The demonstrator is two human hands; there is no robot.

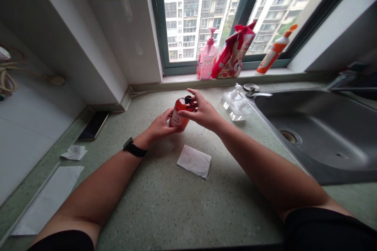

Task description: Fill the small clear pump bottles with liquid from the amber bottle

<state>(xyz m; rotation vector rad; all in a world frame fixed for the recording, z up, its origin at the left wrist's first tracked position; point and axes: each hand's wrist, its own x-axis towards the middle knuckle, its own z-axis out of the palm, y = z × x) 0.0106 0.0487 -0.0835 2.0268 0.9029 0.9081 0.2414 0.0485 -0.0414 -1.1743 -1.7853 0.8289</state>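
An amber-red bottle [183,106] with a white label and a dark, narrow neck leans a little above the counter, between my hands. My left hand [161,125] is wrapped round its lower left side, thumb along the base. From the right, my right hand [204,111] grips its upper part, the thumb across the front and the index finger raised beside the neck. Its other fingers are partly hidden behind the bottle. Nearer to me on the counter lies a folded white tissue [194,160].
Clear containers with white pump tops [236,104] stand right of my hands, by the steel sink [324,133]. A phone [93,125], a crumpled tissue [74,152] and a white sheet [48,200] lie left. A pink pump bottle [207,62], red bag [235,55] and orange-white bottle [273,53] line the windowsill.
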